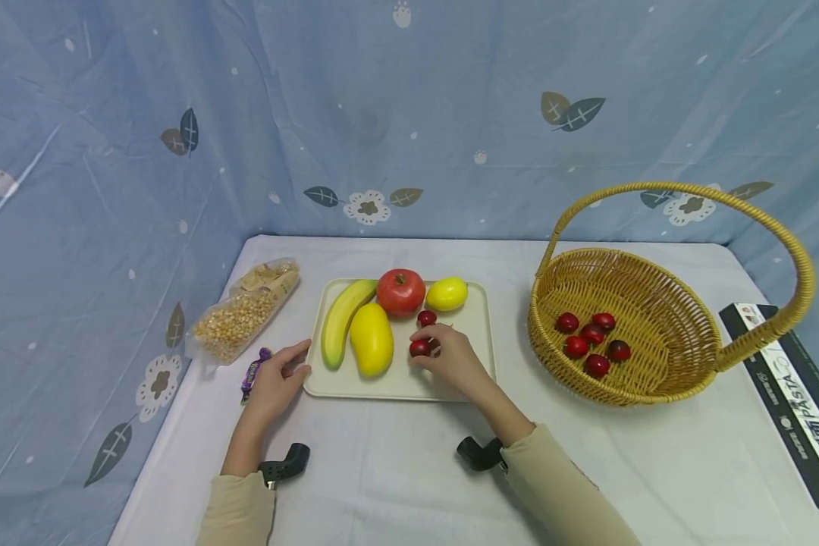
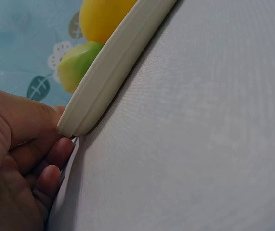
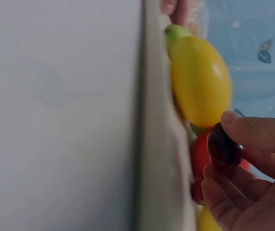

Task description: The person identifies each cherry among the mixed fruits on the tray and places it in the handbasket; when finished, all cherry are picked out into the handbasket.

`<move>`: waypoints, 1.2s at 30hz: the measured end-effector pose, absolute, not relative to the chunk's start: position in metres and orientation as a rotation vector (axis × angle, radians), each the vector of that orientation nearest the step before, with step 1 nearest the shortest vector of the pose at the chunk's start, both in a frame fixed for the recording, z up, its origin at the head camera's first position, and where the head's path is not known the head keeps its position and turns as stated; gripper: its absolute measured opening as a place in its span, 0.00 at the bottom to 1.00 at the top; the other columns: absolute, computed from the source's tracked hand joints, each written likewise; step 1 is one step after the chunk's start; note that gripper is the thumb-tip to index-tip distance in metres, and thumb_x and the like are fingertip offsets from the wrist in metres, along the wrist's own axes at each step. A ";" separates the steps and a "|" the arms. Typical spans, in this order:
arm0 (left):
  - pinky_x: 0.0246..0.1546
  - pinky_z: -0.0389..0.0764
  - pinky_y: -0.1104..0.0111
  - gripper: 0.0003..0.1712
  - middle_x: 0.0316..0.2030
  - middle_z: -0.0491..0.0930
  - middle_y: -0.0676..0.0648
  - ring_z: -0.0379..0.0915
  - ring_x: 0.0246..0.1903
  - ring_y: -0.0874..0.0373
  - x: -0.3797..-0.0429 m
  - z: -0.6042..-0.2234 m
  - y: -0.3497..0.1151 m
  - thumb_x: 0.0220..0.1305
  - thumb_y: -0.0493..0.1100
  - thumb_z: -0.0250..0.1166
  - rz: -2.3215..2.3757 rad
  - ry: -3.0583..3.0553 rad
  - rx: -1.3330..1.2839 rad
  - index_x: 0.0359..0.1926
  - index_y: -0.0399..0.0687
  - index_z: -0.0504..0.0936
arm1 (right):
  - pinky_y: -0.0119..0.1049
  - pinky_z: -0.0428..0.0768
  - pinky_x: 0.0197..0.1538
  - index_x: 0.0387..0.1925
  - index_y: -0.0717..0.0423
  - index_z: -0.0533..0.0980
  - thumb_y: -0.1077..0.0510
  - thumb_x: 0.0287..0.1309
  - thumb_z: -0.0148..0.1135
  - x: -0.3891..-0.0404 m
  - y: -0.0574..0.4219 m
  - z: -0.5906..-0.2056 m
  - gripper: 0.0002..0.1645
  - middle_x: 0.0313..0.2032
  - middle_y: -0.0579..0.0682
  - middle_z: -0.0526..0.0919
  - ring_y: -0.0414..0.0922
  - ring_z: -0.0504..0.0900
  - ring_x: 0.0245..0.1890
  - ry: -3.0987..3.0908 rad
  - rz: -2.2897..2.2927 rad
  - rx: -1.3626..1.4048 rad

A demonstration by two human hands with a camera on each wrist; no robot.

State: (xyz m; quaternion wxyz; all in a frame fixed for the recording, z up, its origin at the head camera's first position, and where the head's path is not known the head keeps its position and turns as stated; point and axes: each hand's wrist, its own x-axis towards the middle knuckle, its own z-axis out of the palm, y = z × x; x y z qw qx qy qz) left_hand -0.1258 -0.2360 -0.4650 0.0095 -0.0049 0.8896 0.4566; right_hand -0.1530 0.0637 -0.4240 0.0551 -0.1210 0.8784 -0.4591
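Note:
A cream rectangular tray (image 1: 403,385) lies on the white table with a banana (image 1: 341,318), a yellow mango (image 1: 371,340), a red pomegranate (image 1: 400,292) and a lemon (image 1: 447,293) on it. My right hand (image 1: 453,362) pinches a dark red cherry (image 3: 224,147) between thumb and fingers over the tray's right half. Just beyond those fingers another cherry (image 1: 426,318) sits by the pomegranate. At the tray's near left corner, my left hand (image 1: 276,385) grips the rim, its lower fingers curled beside the corner in the left wrist view.
To the right stands a wicker basket (image 1: 682,334) with a tall arched handle and several cherries (image 1: 592,334) inside. A black pasta box (image 1: 792,402) lies beyond it. Left of the tray are a bag of corn kernels (image 1: 239,322) and a purple-wrapped candy (image 1: 251,378).

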 end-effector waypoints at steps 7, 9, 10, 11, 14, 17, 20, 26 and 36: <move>0.48 0.74 0.61 0.26 0.52 0.74 0.38 0.70 0.51 0.48 -0.127 -0.467 -0.237 0.60 0.32 0.60 1.429 2.778 -0.021 0.60 0.41 0.71 | 0.37 0.78 0.41 0.43 0.58 0.79 0.64 0.46 0.69 -0.156 0.096 -0.398 0.19 0.42 0.52 0.80 0.47 0.76 0.39 2.677 -1.478 -0.399; 0.47 0.74 0.61 0.26 0.51 0.75 0.38 0.70 0.51 0.48 -0.127 -0.467 -0.237 0.60 0.32 0.60 1.427 2.778 -0.021 0.60 0.41 0.71 | 0.38 0.78 0.41 0.44 0.59 0.78 0.64 0.47 0.69 -0.157 0.111 -0.388 0.19 0.41 0.53 0.80 0.47 0.77 0.38 2.700 -1.503 -0.399; 0.47 0.74 0.61 0.26 0.51 0.75 0.38 0.70 0.50 0.48 -0.127 -0.467 -0.236 0.60 0.32 0.60 1.425 2.779 -0.020 0.60 0.41 0.71 | 0.39 0.79 0.41 0.45 0.59 0.78 0.63 0.48 0.69 -0.157 0.118 -0.383 0.19 0.40 0.54 0.80 0.48 0.77 0.38 2.722 -1.511 -0.400; 0.47 0.74 0.61 0.26 0.51 0.75 0.38 0.70 0.51 0.48 -0.127 -0.467 -0.236 0.60 0.32 0.60 1.425 2.779 -0.020 0.60 0.42 0.71 | 0.39 0.79 0.41 0.45 0.60 0.78 0.64 0.48 0.69 -0.157 0.127 -0.379 0.19 0.40 0.54 0.80 0.48 0.78 0.38 2.739 -1.527 -0.393; 0.47 0.74 0.60 0.26 0.51 0.75 0.38 0.70 0.51 0.48 -0.128 -0.467 -0.236 0.60 0.32 0.60 1.427 2.774 -0.016 0.61 0.41 0.71 | 0.34 0.79 0.41 0.48 0.60 0.76 0.63 0.49 0.67 -0.155 0.153 -0.368 0.21 0.42 0.55 0.79 0.48 0.78 0.39 2.792 -1.547 -0.370; 0.48 0.73 0.59 0.26 0.52 0.74 0.37 0.70 0.51 0.48 -0.128 -0.466 -0.237 0.60 0.32 0.60 1.427 2.771 -0.017 0.61 0.41 0.71 | 0.26 0.77 0.39 0.49 0.59 0.76 0.61 0.51 0.66 -0.152 0.178 -0.362 0.21 0.43 0.55 0.78 0.46 0.78 0.40 2.838 -1.551 -0.310; 0.48 0.73 0.59 0.26 0.52 0.74 0.37 0.70 0.51 0.48 -0.127 -0.466 -0.236 0.60 0.32 0.59 1.421 2.774 -0.017 0.61 0.41 0.71 | 0.21 0.75 0.38 0.51 0.58 0.75 0.58 0.53 0.65 -0.148 0.202 -0.361 0.22 0.44 0.55 0.78 0.40 0.78 0.38 2.857 -1.547 -0.224; 0.46 0.74 0.63 0.26 0.51 0.75 0.38 0.70 0.51 0.48 -0.126 -0.466 -0.236 0.60 0.32 0.60 1.417 2.776 -0.016 0.61 0.41 0.71 | 0.21 0.75 0.37 0.54 0.59 0.73 0.52 0.55 0.64 -0.140 0.248 -0.368 0.26 0.43 0.50 0.78 0.30 0.77 0.37 2.867 -1.544 -0.040; 0.47 0.73 0.60 0.26 0.52 0.74 0.38 0.70 0.51 0.48 -0.126 -0.464 -0.237 0.60 0.34 0.59 1.411 2.779 -0.019 0.61 0.41 0.70 | 0.16 0.72 0.36 0.57 0.64 0.69 0.49 0.58 0.60 -0.137 0.299 -0.384 0.30 0.46 0.45 0.73 0.27 0.70 0.39 2.916 -1.415 0.117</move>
